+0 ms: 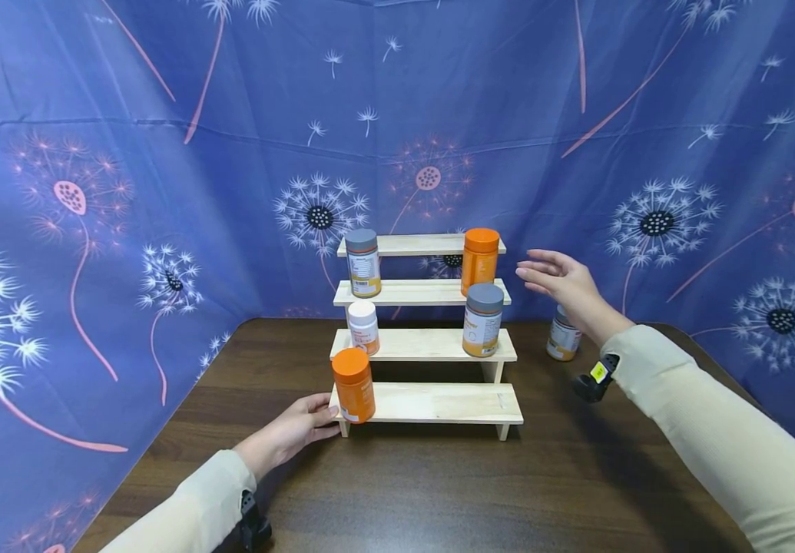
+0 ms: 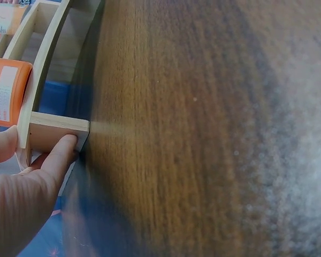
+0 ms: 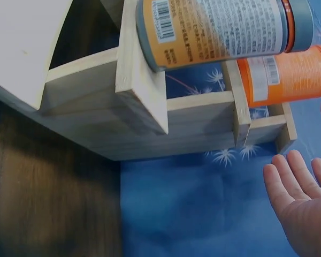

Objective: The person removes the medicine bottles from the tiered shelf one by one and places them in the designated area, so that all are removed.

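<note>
At the wooden rack's [image 1: 445, 401] lower left corner, the left grip [image 1: 295, 427] is pinching it beside an orange jar [image 1: 356, 393]. The right grip [image 1: 566, 288] is hovering wide near an upper orange jar [image 1: 479, 266]; the rack is standing on the surface [image 1: 438, 491].

The four-step display rack [image 1: 438, 399] is matt, bare-looking wood. At its eight o'clock, the orange jar [image 1: 356, 389] looks smooth plastic, its label [image 2: 7, 91] papery. Toward six o'clock, the tabletop [image 1: 425, 491] shows glossy wood grain; toward twelve, the dandelion-print backdrop [image 1: 494, 107] is creased cloth.
</note>
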The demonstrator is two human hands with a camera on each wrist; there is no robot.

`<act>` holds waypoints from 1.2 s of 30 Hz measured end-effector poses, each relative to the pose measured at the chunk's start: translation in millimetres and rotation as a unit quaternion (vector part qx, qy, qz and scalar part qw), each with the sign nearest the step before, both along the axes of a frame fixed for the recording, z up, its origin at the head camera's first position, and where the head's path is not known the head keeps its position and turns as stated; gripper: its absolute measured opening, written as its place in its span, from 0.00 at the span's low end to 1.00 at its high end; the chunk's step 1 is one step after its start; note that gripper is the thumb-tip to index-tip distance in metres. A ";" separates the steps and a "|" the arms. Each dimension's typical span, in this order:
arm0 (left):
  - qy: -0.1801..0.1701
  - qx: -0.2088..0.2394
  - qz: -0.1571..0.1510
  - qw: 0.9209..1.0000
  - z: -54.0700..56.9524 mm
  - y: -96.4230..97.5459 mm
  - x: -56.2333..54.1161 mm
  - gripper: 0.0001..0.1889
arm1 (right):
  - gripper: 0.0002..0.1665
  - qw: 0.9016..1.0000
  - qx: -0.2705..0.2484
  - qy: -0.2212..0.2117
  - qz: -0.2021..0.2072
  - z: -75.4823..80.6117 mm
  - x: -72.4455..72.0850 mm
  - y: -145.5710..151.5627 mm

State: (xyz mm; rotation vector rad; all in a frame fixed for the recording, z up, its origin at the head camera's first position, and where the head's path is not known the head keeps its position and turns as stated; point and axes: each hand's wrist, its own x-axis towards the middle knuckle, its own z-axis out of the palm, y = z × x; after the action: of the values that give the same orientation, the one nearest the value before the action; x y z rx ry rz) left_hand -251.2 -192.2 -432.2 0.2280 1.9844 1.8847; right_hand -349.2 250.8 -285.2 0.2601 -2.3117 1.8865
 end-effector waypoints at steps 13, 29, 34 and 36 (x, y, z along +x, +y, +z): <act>-0.009 -0.009 0.011 1.000 2.7 -0.2 3.6 0.30 | 0.45 0.999 0.015 -0.014 0.041 8.1 -5.3 -21.2; 0.000 -0.008 0.000 1.000 4.0 0.9 6.4 0.29 | 0.49 0.997 0.018 -0.057 0.041 17.2 -14.5 -45.7; -0.001 -0.004 -0.003 1.000 4.9 1.0 3.8 0.28 | 0.50 0.997 0.017 -0.057 0.039 18.6 -18.1 -47.8; -0.003 -0.005 -0.001 1.000 5.2 0.5 3.1 0.27 | 0.50 0.997 0.018 -0.057 0.044 19.0 -19.5 -48.6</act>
State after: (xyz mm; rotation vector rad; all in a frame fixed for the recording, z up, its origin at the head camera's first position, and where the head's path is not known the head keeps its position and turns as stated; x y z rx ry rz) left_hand -248.1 -191.7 -427.0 0.2222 1.9888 1.8723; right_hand -368.7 202.2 -266.1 0.2689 -2.4488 1.9508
